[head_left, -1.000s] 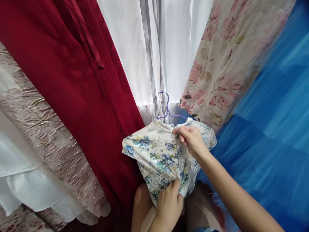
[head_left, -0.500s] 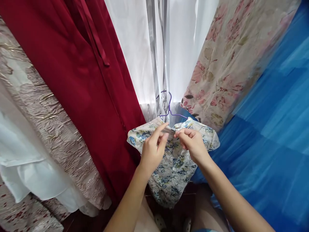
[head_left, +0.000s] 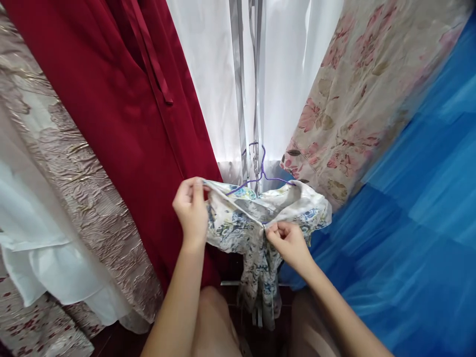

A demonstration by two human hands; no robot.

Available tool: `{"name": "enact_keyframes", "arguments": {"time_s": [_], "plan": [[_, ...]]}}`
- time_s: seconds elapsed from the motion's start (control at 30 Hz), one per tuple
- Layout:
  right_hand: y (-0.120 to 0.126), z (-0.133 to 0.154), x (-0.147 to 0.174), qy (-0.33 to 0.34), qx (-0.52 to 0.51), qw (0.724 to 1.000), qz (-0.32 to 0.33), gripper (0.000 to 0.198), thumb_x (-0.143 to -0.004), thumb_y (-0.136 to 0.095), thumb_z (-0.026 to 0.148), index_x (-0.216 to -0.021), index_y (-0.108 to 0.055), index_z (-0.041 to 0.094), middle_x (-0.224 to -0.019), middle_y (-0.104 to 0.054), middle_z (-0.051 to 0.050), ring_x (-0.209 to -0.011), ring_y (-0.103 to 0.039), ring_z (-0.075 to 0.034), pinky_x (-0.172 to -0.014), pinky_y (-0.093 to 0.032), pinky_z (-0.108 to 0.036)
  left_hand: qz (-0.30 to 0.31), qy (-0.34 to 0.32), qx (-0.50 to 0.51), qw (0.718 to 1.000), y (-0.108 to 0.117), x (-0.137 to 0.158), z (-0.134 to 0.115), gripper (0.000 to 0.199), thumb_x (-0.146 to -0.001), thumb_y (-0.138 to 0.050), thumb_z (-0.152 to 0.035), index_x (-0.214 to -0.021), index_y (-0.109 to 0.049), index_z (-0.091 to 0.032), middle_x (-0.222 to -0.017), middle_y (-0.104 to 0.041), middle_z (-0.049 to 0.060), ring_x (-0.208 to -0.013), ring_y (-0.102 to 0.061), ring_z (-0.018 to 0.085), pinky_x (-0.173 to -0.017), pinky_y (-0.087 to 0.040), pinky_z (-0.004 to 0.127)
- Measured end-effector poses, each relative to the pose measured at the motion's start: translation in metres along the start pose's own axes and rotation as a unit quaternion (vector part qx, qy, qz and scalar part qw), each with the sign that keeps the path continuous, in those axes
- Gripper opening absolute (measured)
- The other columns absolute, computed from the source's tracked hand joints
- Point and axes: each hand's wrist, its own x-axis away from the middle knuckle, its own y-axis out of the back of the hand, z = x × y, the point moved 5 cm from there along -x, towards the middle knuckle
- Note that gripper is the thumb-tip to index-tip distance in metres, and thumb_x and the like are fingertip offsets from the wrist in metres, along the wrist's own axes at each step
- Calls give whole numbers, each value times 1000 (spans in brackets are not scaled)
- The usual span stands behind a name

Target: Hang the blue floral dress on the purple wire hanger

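A white garment with a blue and green floral print [head_left: 232, 229] hangs on a thin purple hanger [head_left: 263, 161] in front of me. My left hand [head_left: 191, 206] pinches its left shoulder edge and stretches it out to the side. At the middle of the neckline, my right hand [head_left: 288, 240] grips the fabric between thumb and fingers. The neck opening gapes between my hands, showing the greyish inside. Below my right hand the cloth falls in narrow folds.
Long garments hang around: dark red [head_left: 122, 124] and textured beige-pink [head_left: 85, 148] on the left, white [head_left: 208, 64] behind, pink floral [head_left: 334, 114] and blue tulle [head_left: 409, 223] on the right. Grey ribbons [head_left: 240, 89] dangle over the white cloth.
My left hand has moved left from the neckline and now holds the shoulder edge. My right hand has dropped slightly with the neckline fabric. The neck opening has widened.
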Motion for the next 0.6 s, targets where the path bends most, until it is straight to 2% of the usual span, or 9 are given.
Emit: {"name": "enact_keyframes", "arguments": {"time_s": [0.03, 0.1, 0.17, 0.2, 0.3, 0.4, 0.5, 0.6], "plan": [[1, -6, 6, -11, 12, 1000, 5, 24, -77, -61, 27, -59, -47, 19, -50, -34, 8, -48, -30, -8, -48, -24, -22, -41, 65, 46, 996, 14, -5, 20, 12, -93, -63, -26, -87, -66, -16, -79, -63, 0, -77, -61, 12, -73, -48, 20], [1, -18, 16, -27, 39, 999, 18, 22, -78, -61, 26, -61, -49, 19, -50, -37, 8, -48, -33, -8, -49, -26, -22, -105, 218, 127, 962, 36, -3, 64, 10, -92, -62, -24, -85, -63, -17, -79, -62, -1, -76, -60, 11, -72, -47, 19], [-2, -27, 24, -36, 57, 997, 40, 20, -79, -60, 25, -63, -50, 19, -51, -40, 7, -49, -36, -9, -49, -27, -22, -130, 336, 164, 918, 46, 14, 103, 11, -92, -60, -22, -82, -59, -17, -79, -61, -1, -74, -60, 10, -70, -47, 20], [-4, -31, 27, -39, 61, 996, 52, 19, -80, -60, 25, -64, -50, 19, -51, -41, 7, -49, -36, -9, -49, -27, -22, -127, 374, 164, 904, 47, 26, 118, 12, -91, -59, -22, -81, -57, -17, -79, -61, 0, -73, -61, 11, -70, -48, 21], [-1, -47, 33, -55, 81, 993, 72, 21, -84, -56, 28, -65, -50, 20, -52, -43, 6, -49, -39, -10, -49, -27, -22, -95, 460, 156, 869, 40, 75, 152, 9, -88, -59, -22, -80, -55, -18, -79, -64, 2, -69, -62, 13, -70, -50, 26], [18, -70, 39, -70, 133, 987, 66, 21, -86, -54, 29, -67, -51, 19, -53, -46, 5, -49, -43, -11, -50, -28, -23, -36, 515, 156, 842, 25, 130, 169, 7, -81, -63, -20, -88, -60, -18, -84, -68, 3, -72, -65, 15, -76, -52, 32], [45, -99, 48, -86, 195, 975, 55, 22, -85, -53, 28, -64, -51, 20, -53, -48, 4, -50, -46, -13, -51, -31, -24, 19, 548, 146, 824, 11, 175, 172, 20, -73, -68, -16, -93, -65, -16, -86, -71, 6, -76, -67, 18, -80, -52, 36], [64, -117, 60, -102, 228, 966, 63, 24, -87, -53, 29, -65, -56, 20, -53, -54, 2, -52, -52, -16, -54, -36, -27, 48, 544, 153, 823, -1, 196, 160, 27, -71, -72, -20, -98, -67, -15, -91, -72, 8, -81, -67, 20, -82, -50, 34]]}}
